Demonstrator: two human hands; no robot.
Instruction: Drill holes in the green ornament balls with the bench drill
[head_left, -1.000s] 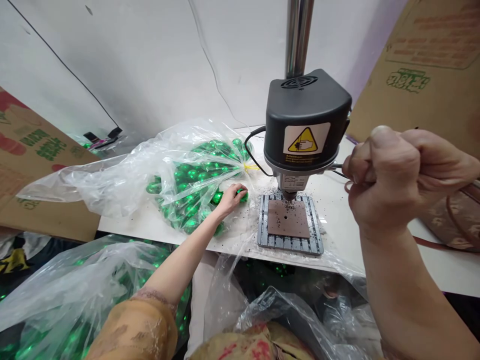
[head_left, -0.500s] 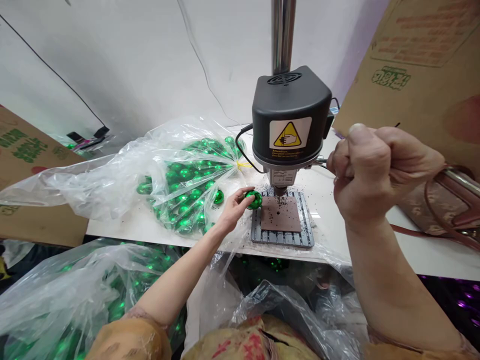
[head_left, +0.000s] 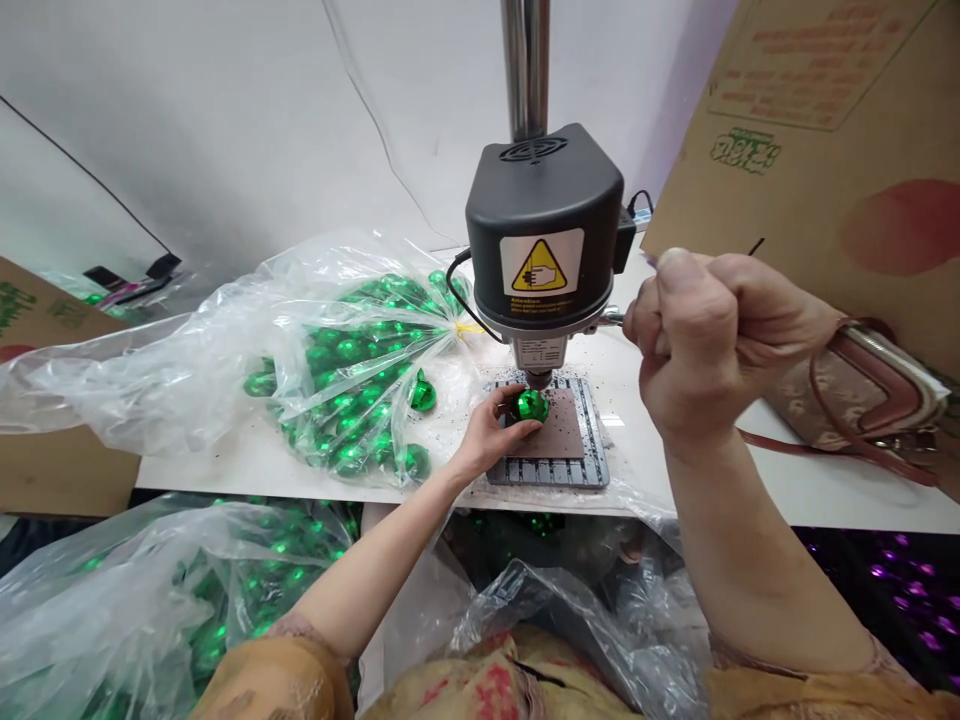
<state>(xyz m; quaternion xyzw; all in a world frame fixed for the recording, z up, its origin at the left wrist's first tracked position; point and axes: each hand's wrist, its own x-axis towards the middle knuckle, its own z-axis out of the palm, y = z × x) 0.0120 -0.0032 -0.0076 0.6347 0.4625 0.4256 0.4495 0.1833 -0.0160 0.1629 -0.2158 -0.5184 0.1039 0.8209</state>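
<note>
My left hand pinches a shiny green ball and holds it on the brown pad of the drill press base, right under the drill bit. My right hand is a closed fist around the press's feed lever, to the right of the black motor head. A clear plastic bag full of green balls lies on the white table to the left.
A steel column rises behind the motor head. Cardboard boxes stand at right and far left. A patterned purse lies at right. More plastic bags of green balls sit below the table edge.
My left hand picked a green ball from beside the bag and carried it right onto the pad under the bit. The right fist stayed on the lever.
</note>
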